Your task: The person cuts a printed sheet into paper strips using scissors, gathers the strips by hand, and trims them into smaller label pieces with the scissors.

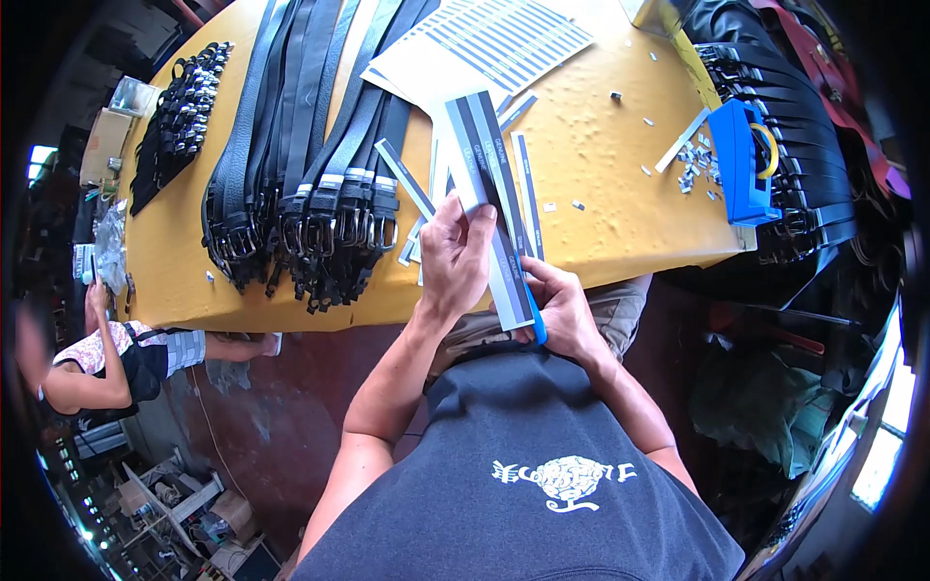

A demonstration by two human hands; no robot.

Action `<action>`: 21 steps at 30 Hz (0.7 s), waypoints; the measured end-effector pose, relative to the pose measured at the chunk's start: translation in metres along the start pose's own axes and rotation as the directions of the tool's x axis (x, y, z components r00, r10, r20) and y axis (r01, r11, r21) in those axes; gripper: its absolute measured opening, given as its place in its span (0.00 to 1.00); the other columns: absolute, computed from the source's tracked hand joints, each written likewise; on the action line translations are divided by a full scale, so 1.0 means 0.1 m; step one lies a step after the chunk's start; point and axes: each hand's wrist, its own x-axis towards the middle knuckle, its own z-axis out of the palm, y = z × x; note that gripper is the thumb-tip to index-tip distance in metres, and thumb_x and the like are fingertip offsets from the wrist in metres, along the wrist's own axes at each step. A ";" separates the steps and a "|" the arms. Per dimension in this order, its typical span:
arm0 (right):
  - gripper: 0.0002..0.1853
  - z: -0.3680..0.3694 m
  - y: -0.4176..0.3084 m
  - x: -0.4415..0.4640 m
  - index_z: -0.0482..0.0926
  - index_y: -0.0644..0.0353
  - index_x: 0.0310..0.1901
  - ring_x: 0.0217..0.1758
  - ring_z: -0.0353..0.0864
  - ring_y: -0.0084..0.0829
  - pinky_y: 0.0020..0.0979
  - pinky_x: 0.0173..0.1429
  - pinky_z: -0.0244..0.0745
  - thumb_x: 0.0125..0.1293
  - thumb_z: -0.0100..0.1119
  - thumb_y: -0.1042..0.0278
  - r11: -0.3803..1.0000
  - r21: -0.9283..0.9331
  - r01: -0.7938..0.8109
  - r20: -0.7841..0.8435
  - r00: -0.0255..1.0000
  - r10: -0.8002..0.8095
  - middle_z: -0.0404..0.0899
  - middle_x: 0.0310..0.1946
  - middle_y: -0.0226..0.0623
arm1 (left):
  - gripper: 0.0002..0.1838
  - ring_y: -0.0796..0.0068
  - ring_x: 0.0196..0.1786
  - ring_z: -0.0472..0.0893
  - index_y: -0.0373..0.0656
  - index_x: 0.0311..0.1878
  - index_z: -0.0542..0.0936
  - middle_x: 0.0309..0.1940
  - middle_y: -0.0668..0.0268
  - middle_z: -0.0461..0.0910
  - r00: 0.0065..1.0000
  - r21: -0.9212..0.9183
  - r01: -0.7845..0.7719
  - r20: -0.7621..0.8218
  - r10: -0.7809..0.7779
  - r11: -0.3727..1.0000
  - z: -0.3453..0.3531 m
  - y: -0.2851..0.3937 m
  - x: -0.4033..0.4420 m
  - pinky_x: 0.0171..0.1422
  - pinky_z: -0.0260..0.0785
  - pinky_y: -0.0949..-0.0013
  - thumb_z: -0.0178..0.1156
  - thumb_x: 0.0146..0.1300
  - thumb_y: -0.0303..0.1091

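My left hand [457,254] grips a label strip [484,160], grey and white with "GENUINE LEATHER" printing, thumb on top. The strip slants down towards my lap, past the table's front edge. At its lower right, my right hand [564,308] is closed around blue-handled scissors [535,312]; the strip and fingers hide the blades. More cut strips [527,194] lie on the table beside and beneath the held one. Behind them are printed label sheets [484,44], fanned over one another.
Black belts [325,174] with buckles cover the yellow table [620,184] at left. Smaller straps [184,121] lie farther left. Small cut labels [696,165] sit near a blue tape dispenser [744,160]. More belts [775,126] hang at right. Another person [107,358] is at far left.
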 end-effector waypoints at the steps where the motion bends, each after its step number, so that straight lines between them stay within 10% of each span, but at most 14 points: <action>1: 0.31 0.00 -0.01 0.00 0.68 0.70 0.62 0.24 0.76 0.16 0.20 0.26 0.70 0.58 0.68 0.75 1.000 -0.014 0.002 -0.001 1.000 -0.002 0.82 0.28 0.34 | 0.07 0.90 0.26 0.67 0.35 0.44 0.77 0.24 0.74 0.74 1.000 0.000 -0.012 0.000 0.012 1.000 0.00 0.02 0.01 0.28 0.59 0.80 0.53 0.70 0.28; 21: 0.33 0.07 -0.22 0.00 0.65 0.69 0.63 0.40 0.83 0.24 0.27 0.48 0.79 0.57 0.69 0.73 0.993 -0.112 0.028 0.052 0.998 -0.022 0.82 0.41 0.40 | 0.07 0.89 0.23 0.66 0.37 0.40 0.78 0.19 0.75 0.71 0.999 0.062 -0.006 0.032 0.005 0.998 0.00 -0.09 0.06 0.24 0.57 0.77 0.53 0.70 0.29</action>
